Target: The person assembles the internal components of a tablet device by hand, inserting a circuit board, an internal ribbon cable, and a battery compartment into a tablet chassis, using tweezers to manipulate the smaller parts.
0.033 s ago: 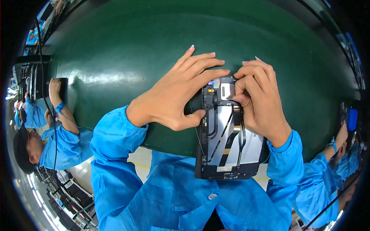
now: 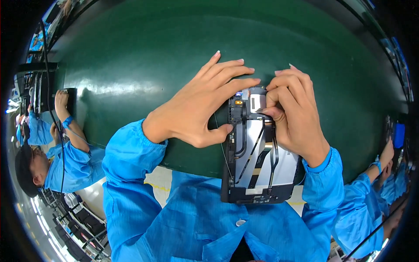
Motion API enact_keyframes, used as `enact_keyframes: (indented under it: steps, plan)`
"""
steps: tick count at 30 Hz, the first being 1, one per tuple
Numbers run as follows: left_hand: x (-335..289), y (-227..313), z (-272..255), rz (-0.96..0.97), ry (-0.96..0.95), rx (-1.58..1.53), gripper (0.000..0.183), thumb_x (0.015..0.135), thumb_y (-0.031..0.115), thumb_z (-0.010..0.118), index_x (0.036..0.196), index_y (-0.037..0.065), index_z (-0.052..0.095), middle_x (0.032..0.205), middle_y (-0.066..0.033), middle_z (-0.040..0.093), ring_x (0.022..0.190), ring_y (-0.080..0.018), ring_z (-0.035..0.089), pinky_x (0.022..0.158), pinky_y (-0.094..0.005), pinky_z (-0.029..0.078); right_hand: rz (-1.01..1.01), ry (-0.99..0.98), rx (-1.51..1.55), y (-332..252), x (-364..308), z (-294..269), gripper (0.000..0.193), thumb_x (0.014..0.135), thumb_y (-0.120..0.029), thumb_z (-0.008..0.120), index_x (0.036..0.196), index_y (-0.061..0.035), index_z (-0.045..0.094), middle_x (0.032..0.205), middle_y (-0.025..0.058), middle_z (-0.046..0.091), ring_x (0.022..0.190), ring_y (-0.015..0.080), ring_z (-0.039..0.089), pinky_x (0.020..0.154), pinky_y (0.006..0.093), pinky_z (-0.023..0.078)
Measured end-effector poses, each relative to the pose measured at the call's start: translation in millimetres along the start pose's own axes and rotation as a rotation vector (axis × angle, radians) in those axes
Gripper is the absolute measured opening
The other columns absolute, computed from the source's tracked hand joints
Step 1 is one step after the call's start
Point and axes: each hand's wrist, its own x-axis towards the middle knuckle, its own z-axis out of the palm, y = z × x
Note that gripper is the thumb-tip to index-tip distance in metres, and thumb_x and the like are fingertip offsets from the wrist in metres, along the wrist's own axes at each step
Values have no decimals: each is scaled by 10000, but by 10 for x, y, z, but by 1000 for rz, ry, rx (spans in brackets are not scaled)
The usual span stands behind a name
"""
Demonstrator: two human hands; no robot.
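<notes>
An opened tablet-like device [image 2: 286, 174] lies before me with its inside facing up. It has a black frame, silver-white panels and dark flat cables running lengthwise. Its near end reaches past the table's front edge. My left hand [image 2: 198, 102] has its fingers spread; the thumb touches the device's left edge and the index fingertip rests by its far edge. Over the far right corner, my right hand [image 2: 294, 109] is closed, thumb and curled fingers pinched near a small silver plate [image 2: 256, 104]. Whatever lies between those fingertips is hidden.
The green tabletop [image 2: 174, 39] stretches ahead and to both sides. A person in blue [image 2: 72, 161] works at the left, with a hand on a dark item. Another blue-sleeved person [image 2: 362, 201] works at the right. A thin cord [image 2: 223, 153] runs beside the device's left edge.
</notes>
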Motion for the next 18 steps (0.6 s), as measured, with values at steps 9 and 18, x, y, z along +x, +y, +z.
enact_keyframes:
  steps: [9, 18]
  plan:
    - [5, 42, -22, -6, -33, 13, 1039, 684, 294, 724, 1671, 81, 481, 1713, -223, 436, 1654, -459, 307, 1354, -727, 65, -55, 29, -30, 2, -38, -9, 238, 786, -56, 855, 926, -69, 663, 979, 93, 586, 1082, 337, 607, 1157, 579, 494]
    - [-24, 32, -22, -14, -74, 13, 1081, 684, 287, 727, 1698, 60, 427, 1746, -224, 392, 1677, -459, 254, 1351, -728, 30, -60, -2, -42, -29, -59, 9, 252, 779, -85, 867, 928, -66, 663, 974, 98, 575, 1071, 339, 604, 1148, 584, 503]
